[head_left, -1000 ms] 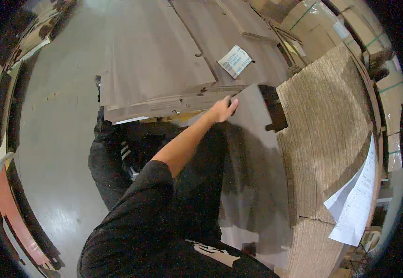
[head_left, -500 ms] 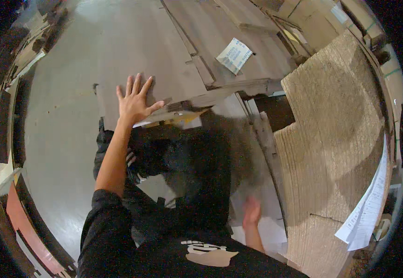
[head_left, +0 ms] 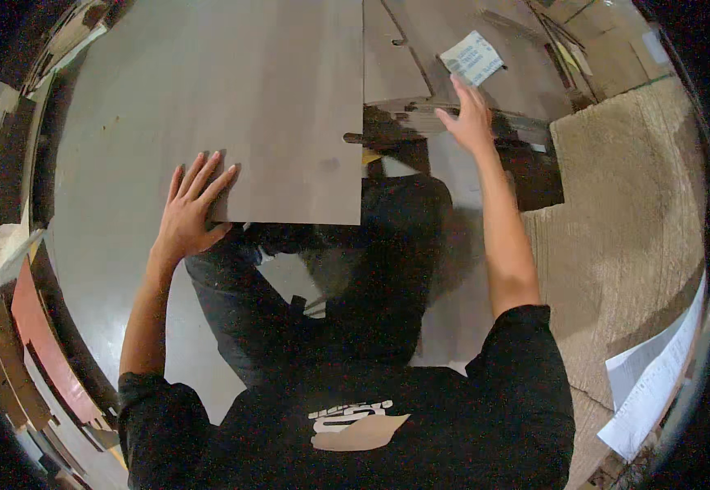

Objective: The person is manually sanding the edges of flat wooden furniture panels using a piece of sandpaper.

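Note:
A large brown-grey panel (head_left: pixel 293 122) lies flat in front of me, with a small notch in its right edge. My left hand (head_left: pixel 187 208) rests on its near left part, fingers spread flat and thumb by the near edge. Out to the right, my right hand (head_left: pixel 469 122) is open and holds nothing. Its fingertips are just below a small white printed packet (head_left: pixel 473 59), which lies on other brown boards (head_left: pixel 526 61); whether they touch it I cannot tell.
My bent legs (head_left: pixel 387 278) are below the panel's near edge. On the right lies a ridged tan sheet (head_left: pixel 616 212) with white papers (head_left: pixel 649 384) along its outer side. Boards, including a reddish one (head_left: pixel 48 343), line the left. The grey floor (head_left: pixel 93 245) shows between.
My right hand has gone from low beside my leg up toward the packet. The left hand has shifted left and nearer to me. The panel's straight right edge now shows in front of my legs.

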{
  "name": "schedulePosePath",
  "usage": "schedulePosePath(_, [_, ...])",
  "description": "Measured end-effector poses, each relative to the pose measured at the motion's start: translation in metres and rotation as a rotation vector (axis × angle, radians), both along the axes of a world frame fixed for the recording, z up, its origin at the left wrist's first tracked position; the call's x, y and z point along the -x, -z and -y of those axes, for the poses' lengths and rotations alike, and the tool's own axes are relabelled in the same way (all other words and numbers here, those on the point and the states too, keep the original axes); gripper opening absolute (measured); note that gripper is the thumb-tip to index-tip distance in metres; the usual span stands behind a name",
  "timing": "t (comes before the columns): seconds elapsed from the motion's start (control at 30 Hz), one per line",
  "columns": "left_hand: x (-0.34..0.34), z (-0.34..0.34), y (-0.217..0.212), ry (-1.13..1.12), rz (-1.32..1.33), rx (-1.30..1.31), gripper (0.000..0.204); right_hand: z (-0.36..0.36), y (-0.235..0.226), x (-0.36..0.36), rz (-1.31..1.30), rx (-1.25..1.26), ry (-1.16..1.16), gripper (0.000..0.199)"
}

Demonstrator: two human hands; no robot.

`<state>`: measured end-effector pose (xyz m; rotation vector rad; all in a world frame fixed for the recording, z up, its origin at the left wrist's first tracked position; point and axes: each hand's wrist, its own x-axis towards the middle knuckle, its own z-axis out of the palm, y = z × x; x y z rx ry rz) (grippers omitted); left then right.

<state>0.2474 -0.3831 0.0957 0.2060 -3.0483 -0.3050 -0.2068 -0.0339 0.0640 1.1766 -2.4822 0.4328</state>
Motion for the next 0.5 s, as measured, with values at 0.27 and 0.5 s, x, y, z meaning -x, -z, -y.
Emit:
schedulePosePath(0.27, [0.026, 0.040, 0.004, -0.042, -0.059, -0.287, 0.075, 0.020, 0.016, 0.036, 0.347, 0.124, -0.028, 0.092])
schedulePosePath(0.5, [0.203, 0.030, 0.038, -0.421, -0.177, -0.032, 0.080, 0.029, 0.012, 0.043, -0.110, -0.311, 0.059, 0.091])
